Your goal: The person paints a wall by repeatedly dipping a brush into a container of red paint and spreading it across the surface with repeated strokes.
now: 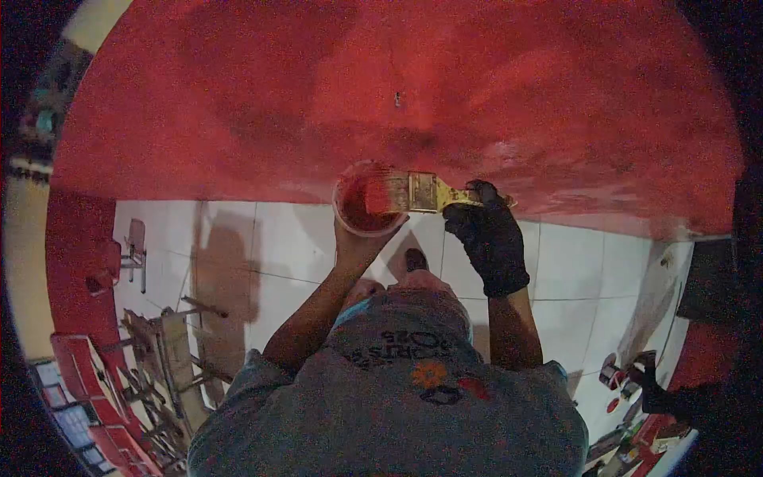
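Observation:
A round tub [343,208] with red paint inside is held from below by my bare left hand [362,242], in front of a red wall [262,95]. My right hand [489,238], in a black glove, is closed round the yellow handle of a wide paintbrush [425,192]. The brush lies level and points left. Its bristles, red at the tip, are over the tub's opening. Most of my left hand's fingers are hidden behind the tub.
White floor tiles [286,254] run along the wall's foot. Wooden furniture [171,358] and red chairs [79,366] stand at the lower left. Cans [612,374] and other items lie at the lower right, near a person's dark foot or limb [648,374].

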